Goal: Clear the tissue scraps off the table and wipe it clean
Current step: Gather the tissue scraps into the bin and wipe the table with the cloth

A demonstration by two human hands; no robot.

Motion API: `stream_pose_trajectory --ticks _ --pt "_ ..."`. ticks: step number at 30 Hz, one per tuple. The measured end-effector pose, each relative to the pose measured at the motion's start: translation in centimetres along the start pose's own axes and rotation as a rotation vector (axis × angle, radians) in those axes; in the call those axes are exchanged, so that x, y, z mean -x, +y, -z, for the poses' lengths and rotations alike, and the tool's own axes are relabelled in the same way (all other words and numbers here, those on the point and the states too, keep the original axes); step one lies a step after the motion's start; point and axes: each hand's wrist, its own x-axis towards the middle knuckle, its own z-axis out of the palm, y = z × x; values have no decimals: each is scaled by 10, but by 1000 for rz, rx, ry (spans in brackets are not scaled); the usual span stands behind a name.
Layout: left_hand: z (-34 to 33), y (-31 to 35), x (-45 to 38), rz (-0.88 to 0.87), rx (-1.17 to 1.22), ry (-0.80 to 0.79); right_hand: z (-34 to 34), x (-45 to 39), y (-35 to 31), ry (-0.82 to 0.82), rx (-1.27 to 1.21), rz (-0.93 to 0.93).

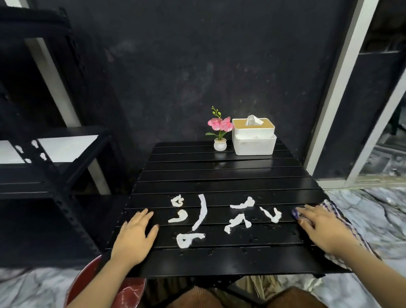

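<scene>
A: What fills the scene?

B: A black slatted table (pixel 222 174) against a dark wall, with a black metal shelving rack (pixel 41 165) to its left and a red round stool (pixel 125 301) at the near left corner.

A: And on the table?

B: At the far side, a white tissue box with a tan lid (pixel 254 135), and just left of it a small pink artificial orchid in a white pot (pixel 219 133). At the near right edge, a checked cloth (pixel 341 218) partly hangs off the table.

A: The hands?

B: The left hand (pixel 133 238) lies flat, palm down, on the near left part, fingers spread, holding nothing. The right hand (pixel 322 227) rests flat on the checked cloth, fingers extended, pressing rather than gripping.

A: The scraps?

B: White twisted tissue scraps (pixel 202 214) lie scattered across the near slats between the two hands, touching neither. Small water droplets (pixel 253 239) dot the slats near them.
</scene>
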Motion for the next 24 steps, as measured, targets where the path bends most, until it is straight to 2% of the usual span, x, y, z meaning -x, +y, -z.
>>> stream_pose_trajectory --ticks 3,7,11,13,17,24 --pt "-2 -3 1 -4 15 12 -4 9 -8 15 30 6" --pt "-4 -5 -1 -11 6 22 11 12 3 76 -122 -8" --pt "-6 -3 -1 -4 -33 28 15 21 21 -5 -164 -8" --pt "-7 -1 0 0 -37 30 6 23 18 4 -133 -10" --pt "-7 0 0 8 -48 33 -10 20 -7 40 -39 3" --pt "-7 1 2 11 -43 31 -32 18 -66 55 -33 93"
